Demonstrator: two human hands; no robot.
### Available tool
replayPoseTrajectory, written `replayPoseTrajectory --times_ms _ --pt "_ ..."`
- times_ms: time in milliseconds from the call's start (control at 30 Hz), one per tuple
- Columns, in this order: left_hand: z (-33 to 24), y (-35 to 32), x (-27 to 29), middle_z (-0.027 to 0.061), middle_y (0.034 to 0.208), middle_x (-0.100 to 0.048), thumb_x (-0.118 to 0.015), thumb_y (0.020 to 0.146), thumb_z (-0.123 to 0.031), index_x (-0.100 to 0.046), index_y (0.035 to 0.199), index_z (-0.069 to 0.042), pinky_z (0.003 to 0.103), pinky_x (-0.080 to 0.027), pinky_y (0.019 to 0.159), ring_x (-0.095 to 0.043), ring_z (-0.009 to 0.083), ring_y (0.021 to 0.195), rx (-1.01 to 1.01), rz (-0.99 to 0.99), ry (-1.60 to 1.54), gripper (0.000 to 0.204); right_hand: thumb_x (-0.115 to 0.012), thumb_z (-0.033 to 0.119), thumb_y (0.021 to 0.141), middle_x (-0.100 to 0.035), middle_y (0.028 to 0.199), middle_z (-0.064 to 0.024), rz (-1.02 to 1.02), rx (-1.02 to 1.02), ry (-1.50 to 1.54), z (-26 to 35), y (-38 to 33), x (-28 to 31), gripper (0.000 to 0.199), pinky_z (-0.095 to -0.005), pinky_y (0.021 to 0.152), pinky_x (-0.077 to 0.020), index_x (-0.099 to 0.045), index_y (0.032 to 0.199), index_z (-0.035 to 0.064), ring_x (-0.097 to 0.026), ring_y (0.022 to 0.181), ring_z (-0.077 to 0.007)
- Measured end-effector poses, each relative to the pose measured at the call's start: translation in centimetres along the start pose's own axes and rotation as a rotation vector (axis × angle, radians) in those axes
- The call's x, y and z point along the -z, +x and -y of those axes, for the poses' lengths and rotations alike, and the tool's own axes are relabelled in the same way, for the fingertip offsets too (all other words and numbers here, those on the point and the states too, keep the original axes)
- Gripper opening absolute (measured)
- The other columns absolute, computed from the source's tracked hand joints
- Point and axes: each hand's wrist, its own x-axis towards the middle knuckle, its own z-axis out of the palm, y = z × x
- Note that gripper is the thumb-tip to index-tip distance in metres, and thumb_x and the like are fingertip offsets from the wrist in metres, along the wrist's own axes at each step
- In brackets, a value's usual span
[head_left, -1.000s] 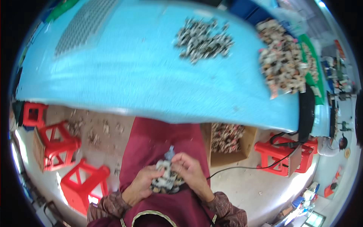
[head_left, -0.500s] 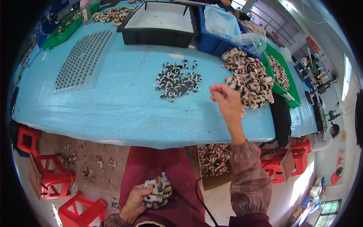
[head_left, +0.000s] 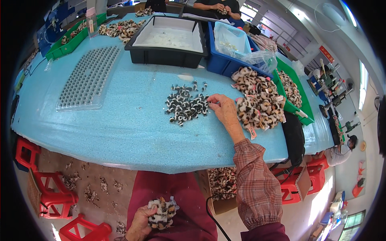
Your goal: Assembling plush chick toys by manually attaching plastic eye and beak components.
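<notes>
Long and pale blue, the worktop point(head_left: 132, 136) is stretching across the room, with red stools point(head_left: 102, 229) standing to its near left and right. Over a lap covered in dark red cloth point(head_left: 173, 184), the left of the two hands point(head_left: 140, 221) is gripping a fuzzy spotted piece point(head_left: 164, 213), its thumb pressing on the upper left side. On the worktop, the right hand point(head_left: 224, 111) is resting with fingertips narrowly gathered at the right edge of a heap of small black-and-white pieces point(head_left: 185, 106); whether it is pinching one cannot be told. Just right of it, a mound of furry pieces point(head_left: 259, 100) is lying beside a green tray point(head_left: 304, 115). Farther back, a blue bin point(head_left: 225, 66) is sitting next to a black tray point(head_left: 165, 58), while at left a clear tray point(head_left: 78, 107) is holding rows of small dark pieces point(head_left: 88, 76). Below the worktop, near the plaid right sleeve point(head_left: 257, 180), a cardboard box point(head_left: 223, 207) is holding more furry pieces.
</notes>
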Motion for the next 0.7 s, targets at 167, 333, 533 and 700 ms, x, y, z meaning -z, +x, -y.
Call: replayPoseTrajectory --times_ms 167,333,533,700 --pt "0.2 0.4 0.4 0.0218 0.109 -0.062 -0.060 0.085 -0.018 -0.052 0.118 0.005 0.054 -0.054 0.079 -0.063 0.0367 0.096 0.002 0.002 0.039 0.041 -0.064 0.006 0.081 -0.063 0.081 -0.0067 -0.047 -0.006 0.167 -0.7 -0.3 0.1 0.016 -0.0310 0.063 -0.0487 -0.064 0.097 0.0068 -0.061 0.069 -0.0180" --pt "0.1 0.5 0.3 0.0208 0.105 -0.064 -0.052 0.088 -0.009 -0.053 0.115 0.007 0.047 -0.055 0.078 -0.065 0.0341 0.090 0.011 -0.009 -0.033 0.031 -0.059 0.007 0.087 -0.061 0.080 -0.0042 0.023 -0.280 0.829 -0.8 -2.2 2.0 0.019 -0.0230 0.063 -0.0477 -0.060 0.106 0.0015 -0.056 0.067 -0.0099" --pt "0.3 0.7 -0.5 0.0207 0.107 -0.062 -0.052 0.089 -0.012 -0.052 0.117 0.006 0.048 -0.055 0.078 -0.064 0.0347 0.093 -0.009 0.060 -0.023 0.033 -0.054 0.007 0.091 -0.062 0.089 -0.0074 0.010 -0.285 1.224 1.3 -6.9 3.4 0.020 -0.0227 0.066 -0.0495 -0.058 0.108 -0.0026 -0.056 0.071 -0.0098" --pt "-0.4 1.3 -2.1 0.0195 0.109 -0.061 -0.053 0.089 -0.015 -0.048 0.120 0.004 0.046 -0.054 0.075 -0.063 0.0335 0.093 0.006 0.312 -0.152 0.037 -0.056 0.005 0.090 -0.064 0.094 -0.0097 0.056 -0.307 1.256 3.5 -10.6 3.6 0.019 -0.0234 0.067 -0.0502 -0.059 0.107 -0.0014 -0.059 0.075 -0.0114"
